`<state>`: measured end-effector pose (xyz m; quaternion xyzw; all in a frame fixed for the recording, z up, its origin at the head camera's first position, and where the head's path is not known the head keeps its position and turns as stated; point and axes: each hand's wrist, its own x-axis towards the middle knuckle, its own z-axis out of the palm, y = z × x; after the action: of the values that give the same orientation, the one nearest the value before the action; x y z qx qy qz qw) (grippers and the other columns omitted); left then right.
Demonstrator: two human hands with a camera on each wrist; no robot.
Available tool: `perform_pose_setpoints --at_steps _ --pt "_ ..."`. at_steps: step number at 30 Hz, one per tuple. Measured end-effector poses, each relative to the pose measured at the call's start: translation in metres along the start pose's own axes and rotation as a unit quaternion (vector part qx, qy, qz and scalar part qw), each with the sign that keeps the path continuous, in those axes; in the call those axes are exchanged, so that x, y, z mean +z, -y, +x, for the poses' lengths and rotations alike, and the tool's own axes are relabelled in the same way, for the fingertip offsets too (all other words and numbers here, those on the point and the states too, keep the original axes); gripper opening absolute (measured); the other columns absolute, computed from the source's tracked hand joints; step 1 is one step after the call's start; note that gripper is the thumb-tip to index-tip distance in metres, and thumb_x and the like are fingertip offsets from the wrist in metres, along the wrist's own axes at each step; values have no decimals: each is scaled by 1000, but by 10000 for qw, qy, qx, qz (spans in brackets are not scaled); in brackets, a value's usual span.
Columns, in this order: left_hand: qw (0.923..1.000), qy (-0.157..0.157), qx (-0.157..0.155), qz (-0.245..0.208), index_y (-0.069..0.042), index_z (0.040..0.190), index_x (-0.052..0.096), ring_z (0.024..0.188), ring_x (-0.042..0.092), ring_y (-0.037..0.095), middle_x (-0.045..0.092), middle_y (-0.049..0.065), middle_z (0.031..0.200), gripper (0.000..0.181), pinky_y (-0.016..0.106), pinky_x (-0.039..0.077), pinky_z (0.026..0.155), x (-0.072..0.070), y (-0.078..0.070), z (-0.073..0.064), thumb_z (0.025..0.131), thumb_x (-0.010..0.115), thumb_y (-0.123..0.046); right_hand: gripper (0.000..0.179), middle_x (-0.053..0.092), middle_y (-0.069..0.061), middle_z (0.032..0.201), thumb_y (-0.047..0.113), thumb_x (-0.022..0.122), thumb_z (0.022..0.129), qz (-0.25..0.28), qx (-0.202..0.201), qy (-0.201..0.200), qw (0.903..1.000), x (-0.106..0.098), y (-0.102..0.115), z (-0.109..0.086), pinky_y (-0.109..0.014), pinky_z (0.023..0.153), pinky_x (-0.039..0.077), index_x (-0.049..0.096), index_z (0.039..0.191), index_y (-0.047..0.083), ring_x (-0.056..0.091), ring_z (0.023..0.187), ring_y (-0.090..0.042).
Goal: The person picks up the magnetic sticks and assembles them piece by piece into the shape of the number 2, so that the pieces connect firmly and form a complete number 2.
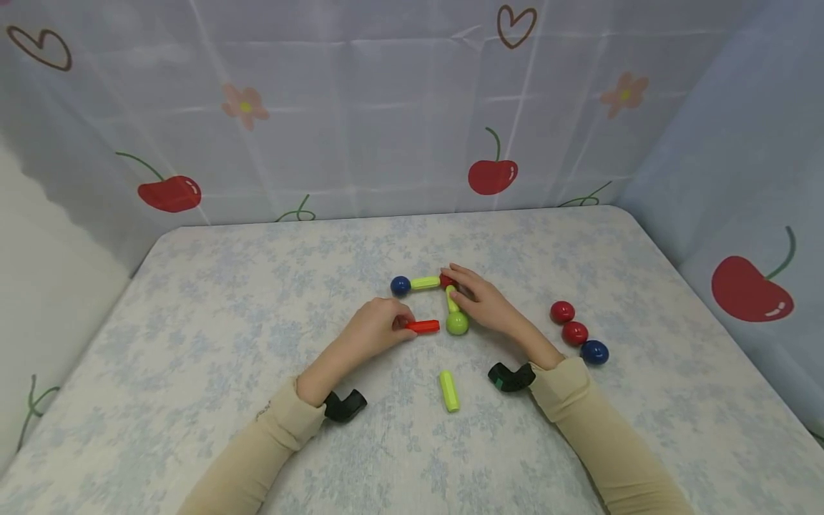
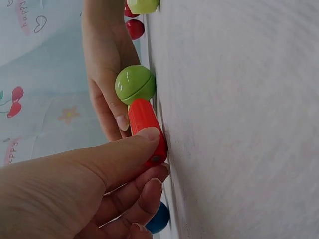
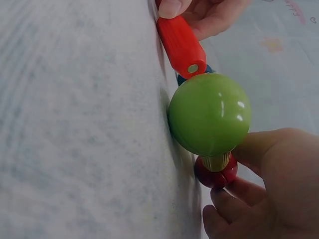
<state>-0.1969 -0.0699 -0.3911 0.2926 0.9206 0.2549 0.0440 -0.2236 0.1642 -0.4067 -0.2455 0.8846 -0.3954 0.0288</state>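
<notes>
My left hand (image 1: 380,325) pinches a red magnetic rod (image 1: 423,327) between thumb and fingers, just above the tabletop. Its free end points at a green ball (image 1: 457,323); in the right wrist view a metal dot shows on that end, close to the ball. A yellow-green rod (image 1: 452,299) joins the green ball to a red ball (image 1: 446,281). From there another yellow-green rod (image 1: 425,283) runs to a blue ball (image 1: 400,286). The right hand (image 1: 483,300) holds this chain at the corner, thumb by the near rod and fingers around the red ball, which they partly hide.
A loose yellow-green rod (image 1: 449,391) lies nearer the person, between the forearms. Right of the right hand, two red balls (image 1: 575,333) and a dark blue ball (image 1: 594,352) sit in a slanting row. A patterned cloth (image 1: 386,107) hangs behind the table (image 1: 257,286).
</notes>
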Motion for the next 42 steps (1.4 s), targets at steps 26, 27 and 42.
perform_pose_setpoints --at_steps 26,27,42 --pt "9888 -266 375 -1421 -4 99 70 68 53 8 60 -3 78 18 23 46 60 16 12 4 82 73 -7 54 29 -21 146 12 57 94 -645 384 -285 9968 -17 13 -14 -54 101 27 37 143 2 26 133 -36" --pt "9883 -288 391 -1449 -4 99 70 68 53 9 60 -3 79 18 23 47 60 16 13 4 81 74 -7 54 30 -21 146 11 58 94 -728 400 -341 9960 -23 13 -18 -54 101 27 37 143 2 27 132 -36" --pt "9896 -1373 82 -431 -7 116 65 92 54 22 57 9 104 35 35 47 76 -7 25 14 83 73 -13 51 39 -36 130 9 58 93 -1553 1346 -544 9771 -89 -11 -103 -59 85 39 39 134 -14 44 109 -50"
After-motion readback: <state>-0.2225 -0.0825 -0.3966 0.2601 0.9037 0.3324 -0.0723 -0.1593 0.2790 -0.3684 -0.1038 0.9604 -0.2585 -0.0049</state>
